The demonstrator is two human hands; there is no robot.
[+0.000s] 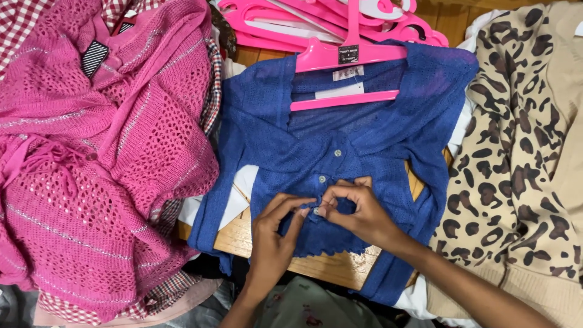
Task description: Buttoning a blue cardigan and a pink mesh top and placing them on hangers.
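Note:
A blue knit cardigan (364, 127) lies flat on a pink hanger (349, 58), with two small buttons showing down its front. My left hand (273, 234) pinches the cardigan's left front edge near the hem. My right hand (358, 209) pinches the right front edge and a small button against it. Both hands meet at the lowest button, fingertips touching the fabric.
A pink open-knit garment (103, 164) is heaped at the left over red checked cloth (18, 18). A leopard-print knit (516, 152) lies at the right. Several pink hangers (316, 18) are piled at the top. A wooden board (328, 267) shows under the cardigan.

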